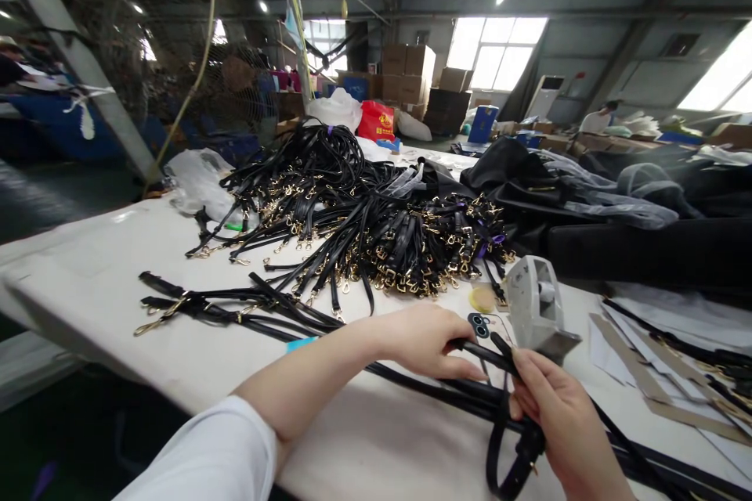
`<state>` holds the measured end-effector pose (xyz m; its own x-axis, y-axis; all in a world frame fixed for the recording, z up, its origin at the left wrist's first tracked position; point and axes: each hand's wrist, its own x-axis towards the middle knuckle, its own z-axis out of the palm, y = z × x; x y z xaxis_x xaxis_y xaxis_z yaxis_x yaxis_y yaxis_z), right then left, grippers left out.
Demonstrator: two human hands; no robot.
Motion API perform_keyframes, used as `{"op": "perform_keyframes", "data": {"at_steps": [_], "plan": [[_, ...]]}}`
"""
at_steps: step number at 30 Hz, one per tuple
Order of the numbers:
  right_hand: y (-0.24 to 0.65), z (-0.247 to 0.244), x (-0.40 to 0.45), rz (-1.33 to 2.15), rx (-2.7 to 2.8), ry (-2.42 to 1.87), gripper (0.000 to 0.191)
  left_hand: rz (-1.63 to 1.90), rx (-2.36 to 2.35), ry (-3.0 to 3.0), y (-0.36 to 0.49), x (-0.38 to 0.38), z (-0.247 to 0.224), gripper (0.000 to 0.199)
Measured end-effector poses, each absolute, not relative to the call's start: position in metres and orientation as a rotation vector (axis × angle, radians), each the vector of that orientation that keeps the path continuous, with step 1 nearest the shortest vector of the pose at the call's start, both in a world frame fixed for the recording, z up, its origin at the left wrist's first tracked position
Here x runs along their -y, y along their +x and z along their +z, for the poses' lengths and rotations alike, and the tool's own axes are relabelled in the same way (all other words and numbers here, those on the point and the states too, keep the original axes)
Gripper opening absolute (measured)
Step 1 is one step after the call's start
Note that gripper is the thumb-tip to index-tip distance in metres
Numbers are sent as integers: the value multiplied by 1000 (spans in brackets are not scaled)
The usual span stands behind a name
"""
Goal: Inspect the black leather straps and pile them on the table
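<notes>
Both hands on one black strap, near side of table

Left hand (pixel 432 340) closed round the black strap (pixel 487 356), thumb under, fingers over. Right hand (pixel 549 399) pinches the same strap just beside it, a loop of it hanging below the fingers. Strap held above the pale table (pixel 88 258), at its near edge. More long straps (pixel 411 383) run beneath the hands, their gold clasps (pixel 161 317) lying off to the left. Phone (pixel 493 333) with two dark lenses, partly hidden behind the hands; white tape dispenser (pixel 537 305) just beyond the right hand. Large heap of black straps (pixel 364 211) with gold clips farther back. Cardboard strips and papers (pixel 663 376) on the right. Person in white (pixel 596 121) in the background.
</notes>
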<state>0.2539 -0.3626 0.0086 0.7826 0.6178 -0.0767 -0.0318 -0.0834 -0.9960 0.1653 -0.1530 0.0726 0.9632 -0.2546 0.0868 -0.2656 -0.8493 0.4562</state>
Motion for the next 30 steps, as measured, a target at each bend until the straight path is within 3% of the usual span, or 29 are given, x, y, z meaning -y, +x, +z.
{"op": "perform_keyframes", "data": {"at_steps": [5, 17, 30], "plan": [[247, 20, 362, 630, 662, -1711, 49, 47, 414, 2509, 161, 139, 80, 25], [251, 19, 363, 593, 770, -1879, 49, 30, 468, 2489, 168, 155, 68, 37], [254, 19, 366, 580, 570, -1627, 51, 145, 480, 2295, 173, 150, 62, 33]]}}
